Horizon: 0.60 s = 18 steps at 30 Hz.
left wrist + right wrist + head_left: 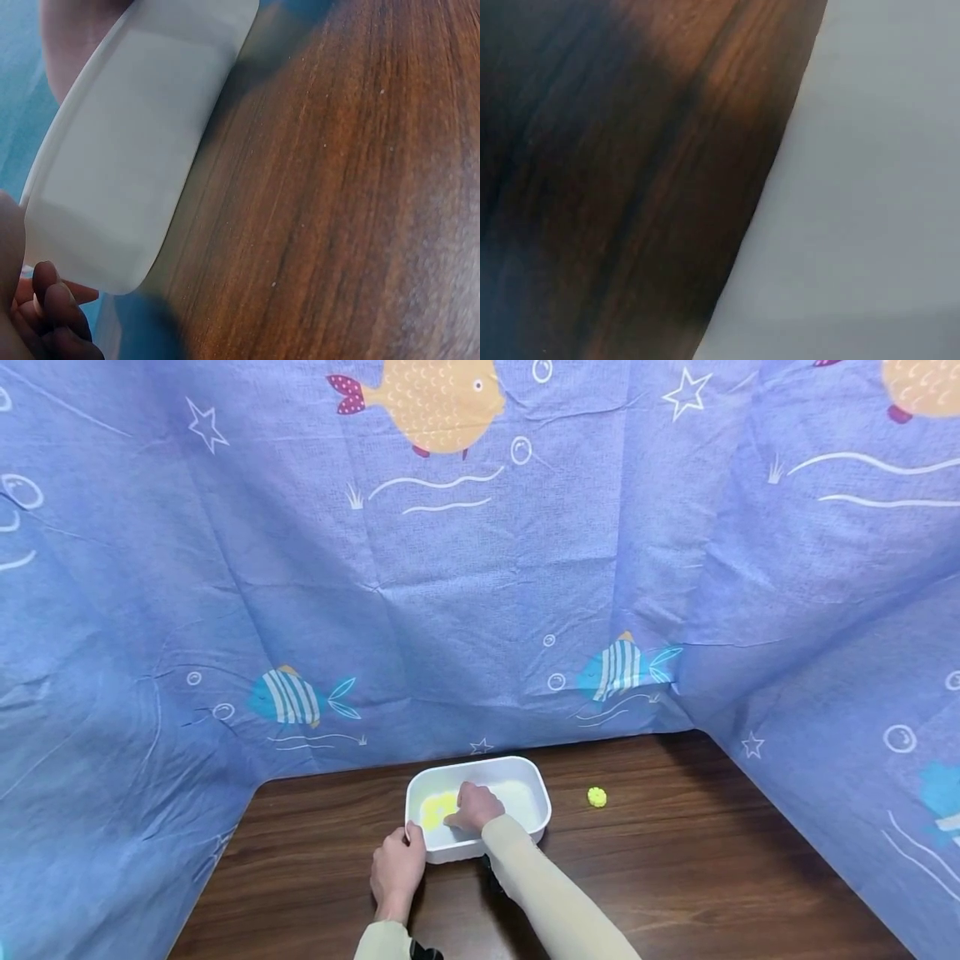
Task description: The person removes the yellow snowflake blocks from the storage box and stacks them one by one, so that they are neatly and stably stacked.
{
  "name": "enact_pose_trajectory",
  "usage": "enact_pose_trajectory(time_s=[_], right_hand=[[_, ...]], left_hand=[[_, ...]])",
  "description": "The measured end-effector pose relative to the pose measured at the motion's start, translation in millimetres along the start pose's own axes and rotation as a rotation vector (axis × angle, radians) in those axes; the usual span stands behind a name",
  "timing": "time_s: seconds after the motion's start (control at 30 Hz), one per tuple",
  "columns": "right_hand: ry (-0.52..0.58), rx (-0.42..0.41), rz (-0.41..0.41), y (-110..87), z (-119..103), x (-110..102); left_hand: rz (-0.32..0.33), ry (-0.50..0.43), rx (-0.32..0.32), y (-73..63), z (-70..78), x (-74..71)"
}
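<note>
A white rectangular tub (531, 774) with rounded corners stands on the table. My left hand (399, 867) grips its near left corner, the thumb at the rim; the left wrist view shows curled fingers (64, 306) at the tub's end, beside its long outer wall (135, 142). My right hand (477, 807) reaches over the near side into the tub, its fingers bent down. Bright yellow pieces (435, 810) lie on the tub floor right by these fingers; I cannot tell whether any is held. The right wrist view has only the tub wall (862, 172) and table, with the hand out of sight.
A small yellow-green flower-shaped piece (597, 797) lies on the dark wooden table (675, 860), to the right of the tub. Blue cloth (480, 635) printed with fish hangs behind the table and along both sides.
</note>
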State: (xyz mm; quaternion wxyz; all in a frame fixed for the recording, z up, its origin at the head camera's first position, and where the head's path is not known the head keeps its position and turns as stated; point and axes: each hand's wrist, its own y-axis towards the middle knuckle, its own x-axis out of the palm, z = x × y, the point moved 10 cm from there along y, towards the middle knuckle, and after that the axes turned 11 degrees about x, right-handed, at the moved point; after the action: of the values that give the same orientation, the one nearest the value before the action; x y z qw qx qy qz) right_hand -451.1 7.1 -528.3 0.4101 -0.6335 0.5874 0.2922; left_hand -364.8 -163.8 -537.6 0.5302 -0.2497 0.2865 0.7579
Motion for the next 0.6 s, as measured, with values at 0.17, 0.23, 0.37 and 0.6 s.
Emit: enact_pose_trajectory(time_s=[0.17, 0.23, 0.37, 0.6], right_hand=[[-0.023, 0.055, 0.002, 2.4, 6, -2], [-0.025, 0.07, -0.004, 2.1, 8, -4], [-0.019, 0.075, -0.013, 0.7, 10, -7], [0.004, 0.027, 0.038, -1.1, 12, -16]], left_hand=[[-0.001, -0.009, -0.016, -1.6, 0.2, -0.2], [-0.003, -0.012, -0.023, -2.2, 0.2, -0.6], [0.0, -0.011, -0.028, -3.1, 1.5, -2.3], [-0.001, -0.008, -0.032, -3.1, 1.8, -2.0]])
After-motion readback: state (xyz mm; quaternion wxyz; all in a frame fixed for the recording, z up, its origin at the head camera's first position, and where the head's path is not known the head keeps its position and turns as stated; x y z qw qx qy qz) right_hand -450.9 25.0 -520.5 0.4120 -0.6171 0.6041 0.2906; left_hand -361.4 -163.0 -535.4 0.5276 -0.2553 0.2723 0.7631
